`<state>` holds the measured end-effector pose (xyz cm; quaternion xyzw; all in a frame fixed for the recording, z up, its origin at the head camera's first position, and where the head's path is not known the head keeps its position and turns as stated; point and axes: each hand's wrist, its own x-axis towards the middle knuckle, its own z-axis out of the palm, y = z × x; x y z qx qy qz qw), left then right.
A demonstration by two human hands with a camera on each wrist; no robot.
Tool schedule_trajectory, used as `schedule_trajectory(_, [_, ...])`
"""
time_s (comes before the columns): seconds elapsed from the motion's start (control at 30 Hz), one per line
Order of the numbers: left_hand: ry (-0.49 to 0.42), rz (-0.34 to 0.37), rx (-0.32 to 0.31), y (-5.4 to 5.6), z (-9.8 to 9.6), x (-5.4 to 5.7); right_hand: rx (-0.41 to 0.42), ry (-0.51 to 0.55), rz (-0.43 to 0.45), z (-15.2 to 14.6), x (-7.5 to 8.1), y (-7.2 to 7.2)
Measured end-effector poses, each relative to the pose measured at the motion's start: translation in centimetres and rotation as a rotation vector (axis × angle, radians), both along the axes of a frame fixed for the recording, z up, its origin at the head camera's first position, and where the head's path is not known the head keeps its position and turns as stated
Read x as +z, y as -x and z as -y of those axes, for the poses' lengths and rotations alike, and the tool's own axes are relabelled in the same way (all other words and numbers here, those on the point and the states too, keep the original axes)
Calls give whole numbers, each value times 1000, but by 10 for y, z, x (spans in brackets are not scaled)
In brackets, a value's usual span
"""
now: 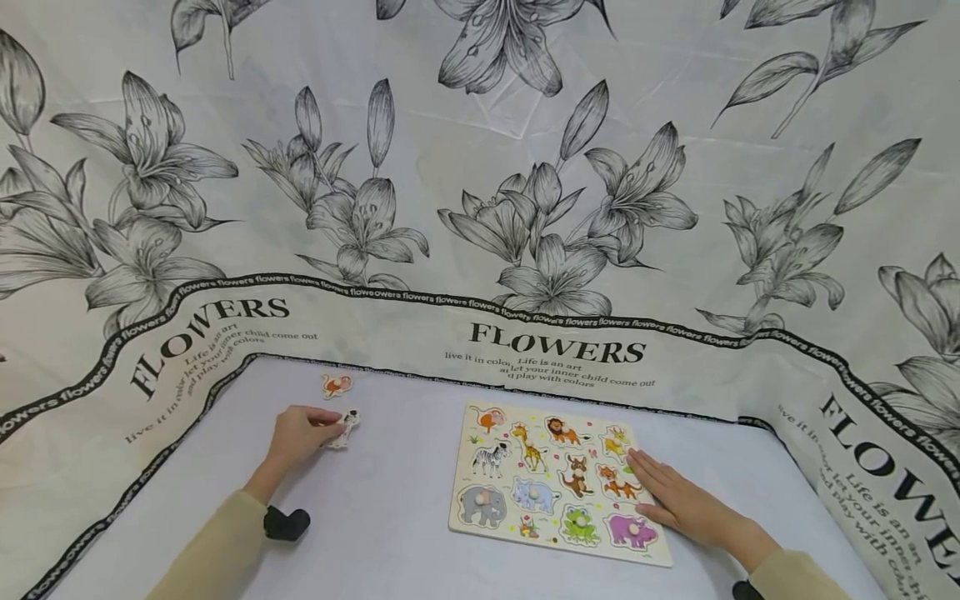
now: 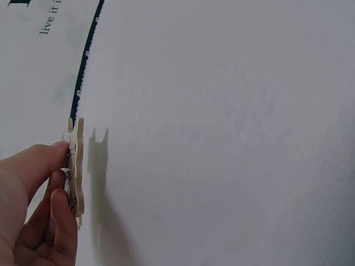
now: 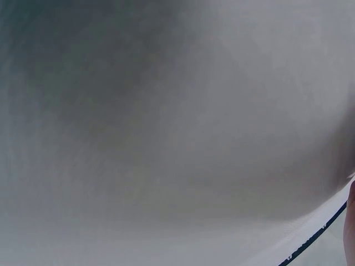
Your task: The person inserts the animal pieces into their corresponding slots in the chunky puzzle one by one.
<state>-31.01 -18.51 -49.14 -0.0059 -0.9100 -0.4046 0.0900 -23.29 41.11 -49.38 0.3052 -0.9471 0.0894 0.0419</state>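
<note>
My left hand [image 1: 300, 433] pinches a white-and-black animal puzzle piece [image 1: 348, 427] between thumb and fingers, on the left of the table. In the left wrist view this wooden piece [image 2: 79, 166] appears nearly edge-on, its shadow beside it. An orange monkey piece [image 1: 337, 384] lies just beyond that hand. To the right is a wooden animal puzzle board [image 1: 468, 421]. Knobbed pieces sit in its nearest row, among them a grey elephant [image 1: 480, 507] and a green frog [image 1: 579, 525]. My right hand [image 1: 682, 504] rests with extended fingers on the board's right edge.
A white cloth [image 1: 397, 492] covers the table. Behind and at the sides rises a flower-printed curtain [image 1: 420, 250] with a black lettered border. The right wrist view shows mostly blurred pale cloth [image 3: 222, 138], with a bit of hand at its right edge.
</note>
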Motion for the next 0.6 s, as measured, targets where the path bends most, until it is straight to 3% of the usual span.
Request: schedule_trajectory(0.6, [-93,-31,-80,-4,-63,6,-10,8,18,0,-1,0])
